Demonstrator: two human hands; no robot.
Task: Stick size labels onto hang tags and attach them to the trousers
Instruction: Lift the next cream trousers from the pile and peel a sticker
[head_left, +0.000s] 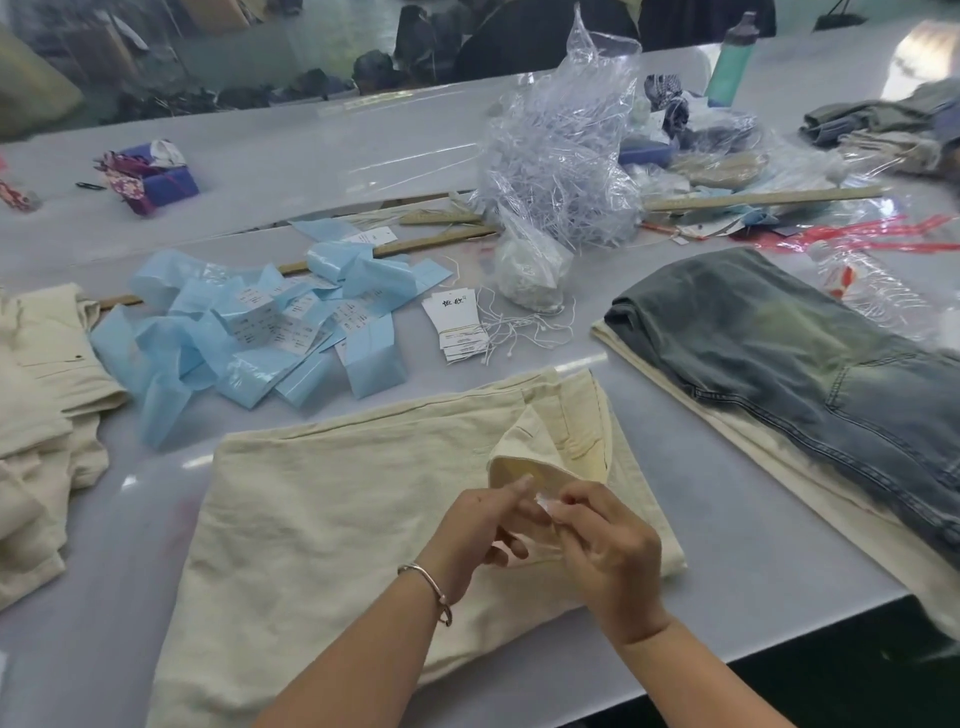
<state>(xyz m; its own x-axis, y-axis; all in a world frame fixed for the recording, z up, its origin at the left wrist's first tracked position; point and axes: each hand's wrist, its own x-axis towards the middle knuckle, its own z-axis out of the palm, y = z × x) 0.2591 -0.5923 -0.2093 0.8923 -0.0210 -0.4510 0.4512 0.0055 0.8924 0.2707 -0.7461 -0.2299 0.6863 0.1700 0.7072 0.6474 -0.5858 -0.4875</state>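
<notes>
Pale grey and glossy, the worktable (727, 519) fills the single head view, with clutter along its far side: a crumpled clear bag of white string loops (558, 156), a teal bottle (732, 62) and long wooden rulers (763, 198).

As to progress, blue label backing strips (249, 332) lie in a loose heap at centre left, some still carrying white size labels. Just right of them sits a small stack of hang tags (457, 325) with strings trailing, so a supply looks ready. Folded denim trousers (810, 364) lie on a cream pair at right, and a heap of cream garments (36, 415) sits at far left; whether either lot is tagged I cannot tell.

Cream trousers (363, 519) are spread near the table's front edge, their waistband corner folded back. Both hands meet just over that corner. The left hand (478, 525), a bangle at its wrist, has fingers lightly curled toward the right. The right hand (597, 540) pinches something small and pale, blurred, likely a string or fastener. I judge the attaching step under way on this pair.
</notes>
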